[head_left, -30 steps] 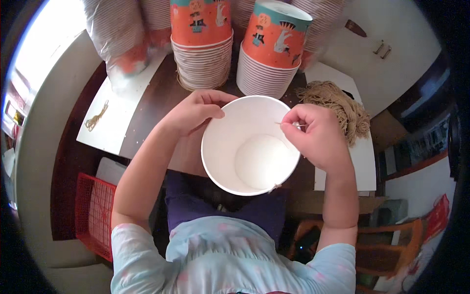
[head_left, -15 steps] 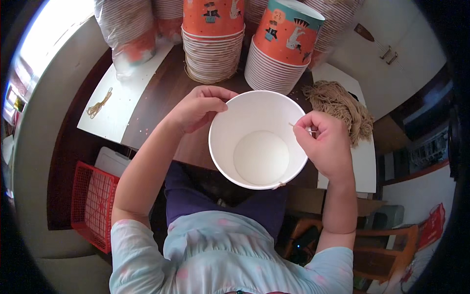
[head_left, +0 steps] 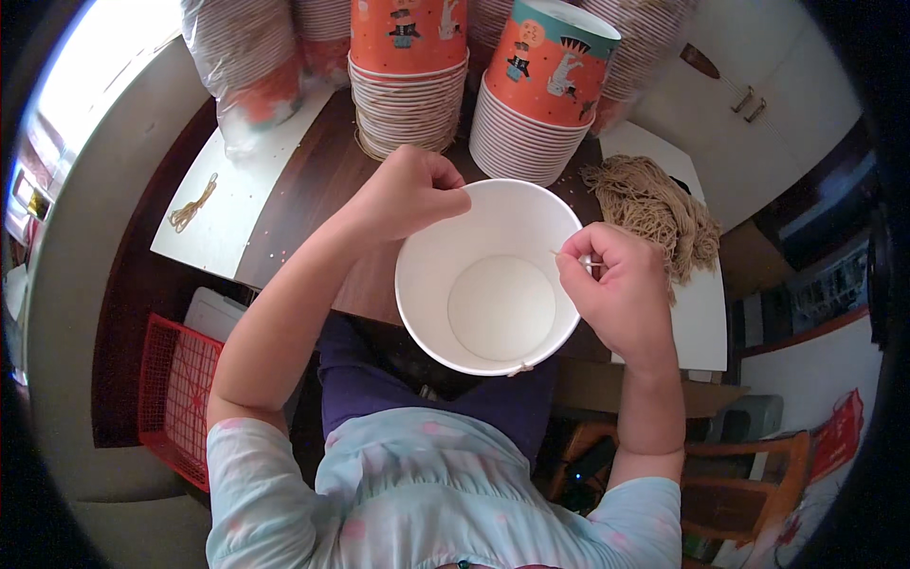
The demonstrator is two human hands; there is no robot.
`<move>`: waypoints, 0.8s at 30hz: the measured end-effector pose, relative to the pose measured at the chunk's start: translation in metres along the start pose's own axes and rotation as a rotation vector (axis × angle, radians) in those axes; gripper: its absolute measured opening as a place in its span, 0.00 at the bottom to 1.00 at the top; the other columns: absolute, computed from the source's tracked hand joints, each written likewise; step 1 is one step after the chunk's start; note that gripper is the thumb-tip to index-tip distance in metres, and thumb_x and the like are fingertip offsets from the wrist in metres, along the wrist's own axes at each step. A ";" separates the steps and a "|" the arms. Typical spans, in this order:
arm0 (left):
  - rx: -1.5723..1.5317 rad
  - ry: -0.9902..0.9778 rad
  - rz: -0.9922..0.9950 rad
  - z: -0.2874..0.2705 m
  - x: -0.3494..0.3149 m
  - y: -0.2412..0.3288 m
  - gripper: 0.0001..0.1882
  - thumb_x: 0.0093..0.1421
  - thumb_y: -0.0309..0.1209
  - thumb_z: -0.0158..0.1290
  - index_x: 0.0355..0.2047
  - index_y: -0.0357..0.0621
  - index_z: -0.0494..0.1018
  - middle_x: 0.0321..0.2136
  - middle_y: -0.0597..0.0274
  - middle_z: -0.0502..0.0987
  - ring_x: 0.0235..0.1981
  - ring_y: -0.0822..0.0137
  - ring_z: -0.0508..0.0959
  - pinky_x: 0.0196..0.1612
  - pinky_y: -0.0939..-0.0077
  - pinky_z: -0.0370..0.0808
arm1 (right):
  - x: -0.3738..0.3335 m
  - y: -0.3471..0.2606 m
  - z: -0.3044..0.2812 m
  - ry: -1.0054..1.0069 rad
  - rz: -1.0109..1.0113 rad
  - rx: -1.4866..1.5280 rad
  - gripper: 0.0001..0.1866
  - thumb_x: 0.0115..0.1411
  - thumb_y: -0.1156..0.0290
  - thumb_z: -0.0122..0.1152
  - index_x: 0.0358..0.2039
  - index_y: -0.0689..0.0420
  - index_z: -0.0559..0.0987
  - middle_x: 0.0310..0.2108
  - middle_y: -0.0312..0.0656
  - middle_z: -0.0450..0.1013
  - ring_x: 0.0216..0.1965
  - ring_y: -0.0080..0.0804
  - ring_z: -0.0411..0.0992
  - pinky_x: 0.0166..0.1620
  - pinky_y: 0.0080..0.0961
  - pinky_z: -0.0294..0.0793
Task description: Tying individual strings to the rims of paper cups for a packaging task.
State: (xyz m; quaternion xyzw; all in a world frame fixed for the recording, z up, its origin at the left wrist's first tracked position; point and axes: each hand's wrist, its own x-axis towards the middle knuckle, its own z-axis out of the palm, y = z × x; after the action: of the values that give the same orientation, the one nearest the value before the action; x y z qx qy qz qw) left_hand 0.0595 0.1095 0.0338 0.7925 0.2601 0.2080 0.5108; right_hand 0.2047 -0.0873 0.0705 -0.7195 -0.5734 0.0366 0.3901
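Observation:
A white-lined paper bucket (head_left: 500, 308) is tilted with its mouth toward me, at the table's near edge, and its inside is empty. My left hand (head_left: 412, 196) is closed at the far-left part of the rim, thumb against curled fingers. What lies between those fingertips is hidden. At the right of the rim, my right hand (head_left: 621, 284) pinches a thin, pale cord (head_left: 556, 253), whose short end sticks out past the thumb. On the near rim sits a small tan knot (head_left: 520, 369).
Two stacks of orange printed buckets, a left stack (head_left: 409, 104) and a right stack (head_left: 533, 114), stand at the back. A heap of tan cords (head_left: 659, 213) lies on the right. A small cord bundle (head_left: 194, 204) rests at left, above a red basket (head_left: 178, 398).
My left hand has lifted from the left side of the rim toward the far rim, its fingers now curled tight. The bucket and my right hand have shifted slightly left.

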 end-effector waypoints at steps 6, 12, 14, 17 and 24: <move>0.327 0.093 -0.069 0.011 0.001 0.023 0.11 0.45 0.30 0.58 0.21 0.32 0.76 0.14 0.61 0.74 0.17 0.74 0.74 0.23 0.76 0.71 | 0.003 0.005 0.003 -0.013 0.000 0.035 0.03 0.48 0.75 0.59 0.23 0.61 0.76 0.20 0.45 0.72 0.19 0.34 0.70 0.26 0.28 0.68; -0.074 0.005 -0.138 0.000 0.004 0.001 0.12 0.49 0.32 0.57 0.27 0.34 0.79 0.20 0.60 0.78 0.23 0.74 0.76 0.29 0.79 0.73 | 0.002 0.011 -0.003 -0.047 0.128 0.056 0.04 0.48 0.74 0.59 0.24 0.62 0.76 0.22 0.47 0.73 0.23 0.37 0.72 0.28 0.29 0.70; -0.128 -0.013 -0.133 -0.005 0.002 -0.007 0.11 0.49 0.31 0.56 0.26 0.33 0.79 0.20 0.61 0.77 0.23 0.75 0.75 0.28 0.79 0.73 | 0.002 0.012 0.000 0.009 0.038 0.028 0.04 0.48 0.74 0.59 0.23 0.62 0.76 0.22 0.47 0.73 0.23 0.37 0.73 0.29 0.29 0.71; -0.026 -0.028 -0.086 -0.001 0.001 0.006 0.10 0.47 0.29 0.56 0.25 0.32 0.78 0.18 0.61 0.76 0.22 0.75 0.75 0.26 0.78 0.72 | 0.004 0.011 0.000 -0.014 0.065 0.037 0.04 0.48 0.75 0.59 0.23 0.62 0.76 0.21 0.47 0.73 0.23 0.37 0.73 0.29 0.29 0.71; 0.262 0.009 -0.028 0.006 0.003 0.019 0.10 0.44 0.29 0.57 0.23 0.31 0.77 0.15 0.57 0.75 0.19 0.72 0.75 0.24 0.76 0.72 | 0.004 0.013 -0.002 -0.049 0.088 0.072 0.05 0.49 0.74 0.59 0.24 0.62 0.76 0.22 0.48 0.73 0.24 0.38 0.74 0.29 0.30 0.71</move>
State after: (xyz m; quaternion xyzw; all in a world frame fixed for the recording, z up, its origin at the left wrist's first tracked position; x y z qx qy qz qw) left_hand 0.0693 0.1011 0.0492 0.8478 0.2985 0.1688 0.4045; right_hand 0.2174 -0.0851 0.0651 -0.7284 -0.5491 0.0918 0.3994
